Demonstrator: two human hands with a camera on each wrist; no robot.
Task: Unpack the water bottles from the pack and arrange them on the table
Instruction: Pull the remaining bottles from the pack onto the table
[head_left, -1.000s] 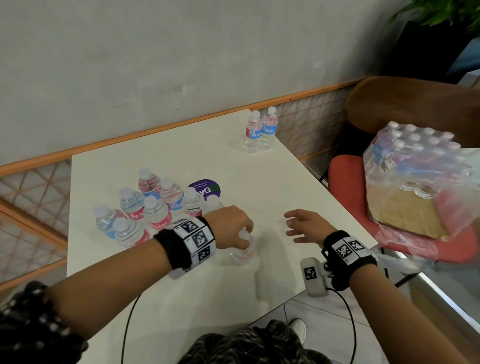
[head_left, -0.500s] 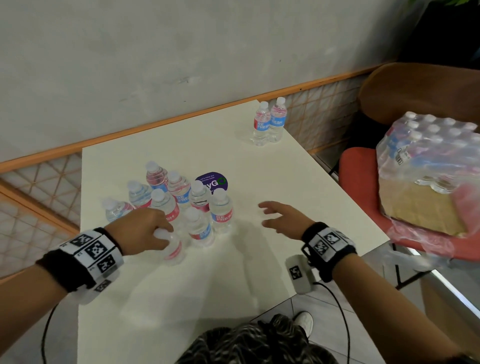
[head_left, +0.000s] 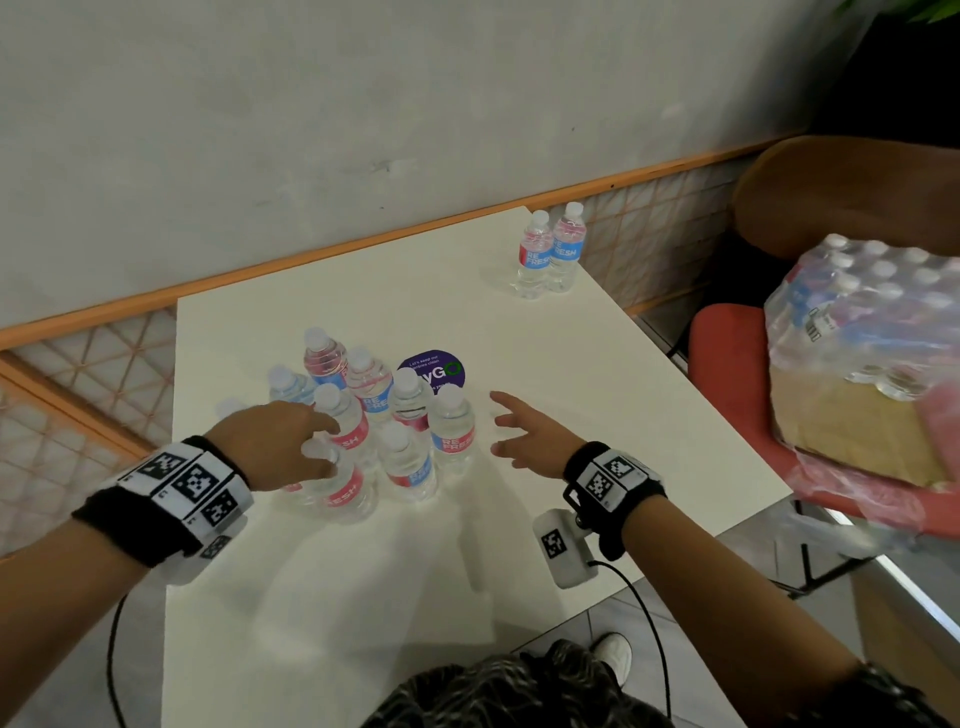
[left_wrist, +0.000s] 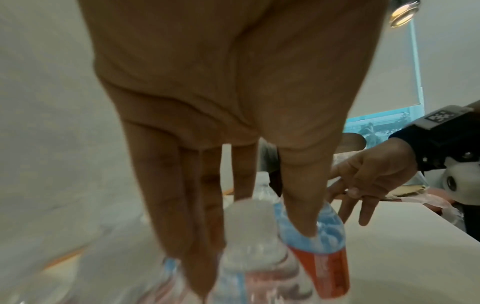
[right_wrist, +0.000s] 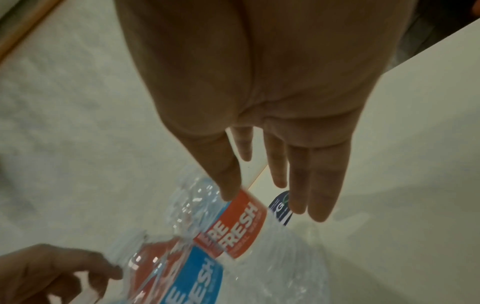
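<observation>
**Front bottle going into the cluster, plenty still wrapped**

The left hand (head_left: 283, 447) is coming over the top of the front bottle (head_left: 345, 486), fingers reaching down around its neck and cap. In the left wrist view the fingers (left_wrist: 182, 205) are hanging nearly straight, with the thumb lying against a neighbouring label, so I am reading this as a light touch from above and not a firm clasp; whether the bottle is truly pinched I cannot tell for certain.

Just beyond and to the right of that grip, the bottle cluster (head_left: 379, 410) is standing upright, packed shoulder to shoulder, with the purple sticker (head_left: 431, 370) peeking out behind it. The right hand (head_left: 530, 436) is hovering on the far side of the cluster from the grip, fingers spread and holding nothing, close to the rightmost bottle without clearly touching it.

Well away from the grip, at the far corner of the table (head_left: 597, 395), a pair of bottles (head_left: 551, 254) is standing apart from the rest.

Progress looks partial. About ten bottles are out, while the pack (head_left: 862, 332), sitting on the red chair (head_left: 727, 343) off past the right hand, is showing many caps under its plastic wrap. Most of the unpacking looks to be ahead, and the stray pair may want joining up.
</observation>
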